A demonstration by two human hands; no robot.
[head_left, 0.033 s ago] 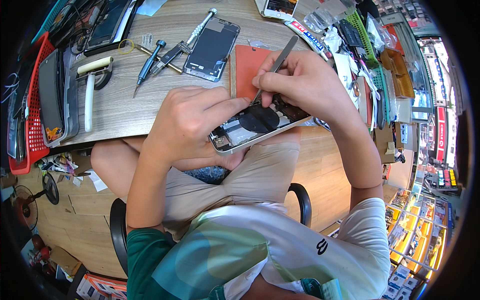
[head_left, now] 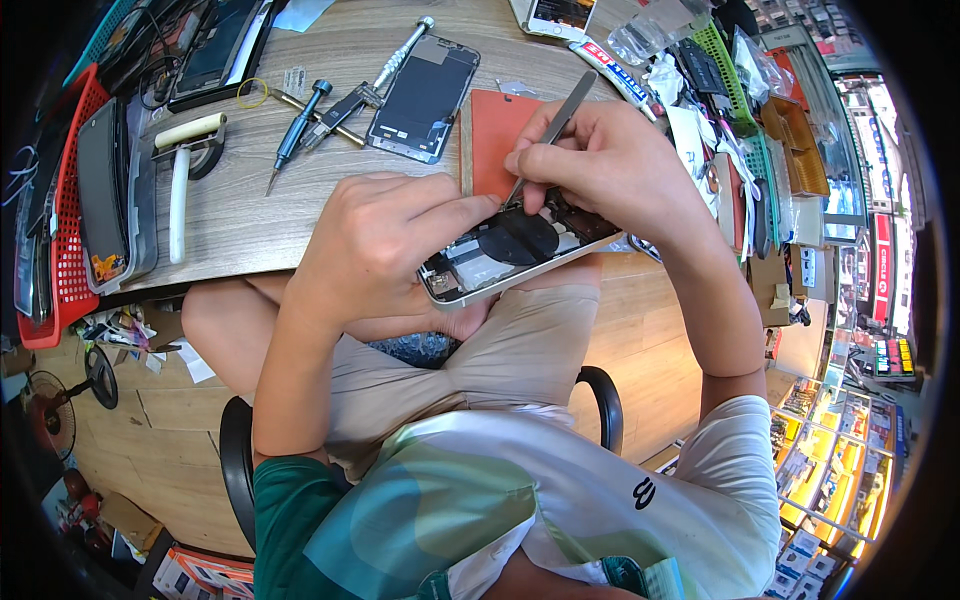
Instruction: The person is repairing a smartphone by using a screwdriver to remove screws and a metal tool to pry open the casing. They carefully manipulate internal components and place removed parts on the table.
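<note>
An opened phone body (head_left: 518, 240) is held tilted at the table's near edge, its inner parts and a round black pad showing. My left hand (head_left: 385, 235) grips its left end, with the index finger reaching to the far edge; the thumb is mostly hidden. Between the thumb and fingers of my right hand (head_left: 600, 155) are grey metal tweezers (head_left: 568, 110), slanting down so their tips touch or nearly touch the parts along the phone's far edge. Beyond the phone lies a reddish-brown pad (head_left: 497, 135). A detached phone screen (head_left: 425, 98) rests left of that pad.
Left of the screen lie a blue screwdriver (head_left: 300, 130) and a metal clamp-like tool (head_left: 350, 112). A white-handled roller (head_left: 180, 190) is near a red basket (head_left: 72, 220). Another phone (head_left: 560, 15) is at the back. A tube (head_left: 615, 75) and piled clutter stand at right.
</note>
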